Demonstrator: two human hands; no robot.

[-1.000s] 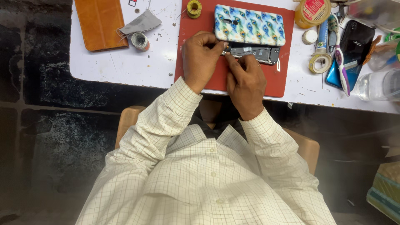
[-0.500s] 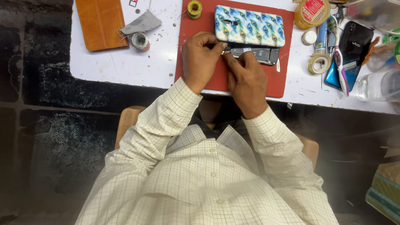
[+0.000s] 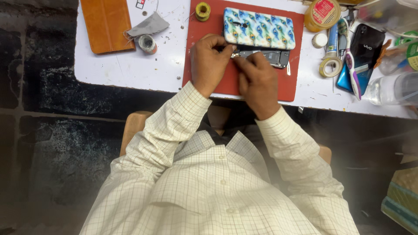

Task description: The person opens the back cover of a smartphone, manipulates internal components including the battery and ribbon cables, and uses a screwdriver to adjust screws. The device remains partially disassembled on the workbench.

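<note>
Your opened phone lies on the red work mat, its back removed: a dark grey, flat body with metal parts exposed, long axis running 9 to 3 o'clock. Its left end is covered by your fingers. Directly at its 12 o'clock, touching or nearly so, rests a phone cover printed with a blue-green feather pattern.

Your left hand is curled, fingers together, pinching at the phone's left end; whether it grips the phone or a small part cannot be told. Your right hand is closed likewise, fingertips meeting the left hand's over the same spot; what they pinch is hidden.

Containers: a round jar with an amber body stands at the mat's 1 o'clock corner, contents not discernible. A clear plastic bottle lies on its side at 3 o'clock on the white table; its contents cannot be judged.
</note>
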